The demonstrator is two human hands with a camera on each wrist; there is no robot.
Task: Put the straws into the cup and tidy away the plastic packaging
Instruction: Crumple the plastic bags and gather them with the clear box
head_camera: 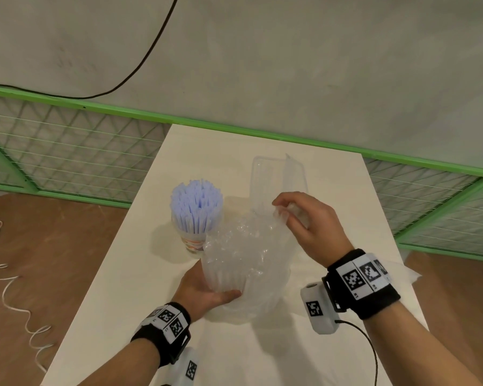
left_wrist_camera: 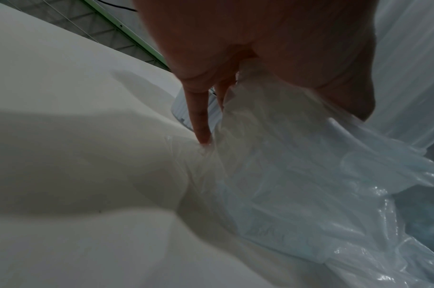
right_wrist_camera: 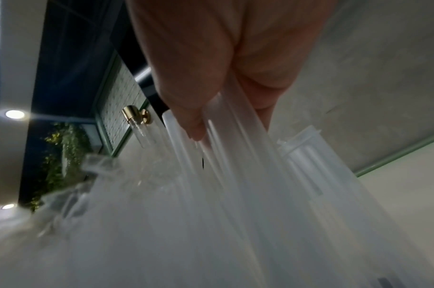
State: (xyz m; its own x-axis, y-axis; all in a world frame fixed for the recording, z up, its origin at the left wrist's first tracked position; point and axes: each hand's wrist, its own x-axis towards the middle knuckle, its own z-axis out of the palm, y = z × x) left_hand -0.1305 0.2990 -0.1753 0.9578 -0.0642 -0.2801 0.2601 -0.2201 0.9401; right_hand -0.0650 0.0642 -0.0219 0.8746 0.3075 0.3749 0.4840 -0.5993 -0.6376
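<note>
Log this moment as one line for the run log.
straws: upright in cup | left hand: holds plastic packaging from below | right hand: pinches its top | clear container: behind, on table

A bundle of pale lilac plastic straws (head_camera: 197, 203) stands upright, fanned out, in a small patterned cup (head_camera: 193, 243) on the table. Just right of the cup, crumpled clear plastic packaging (head_camera: 244, 263) is bunched upright, its lower end trailing onto the tabletop.
</note>
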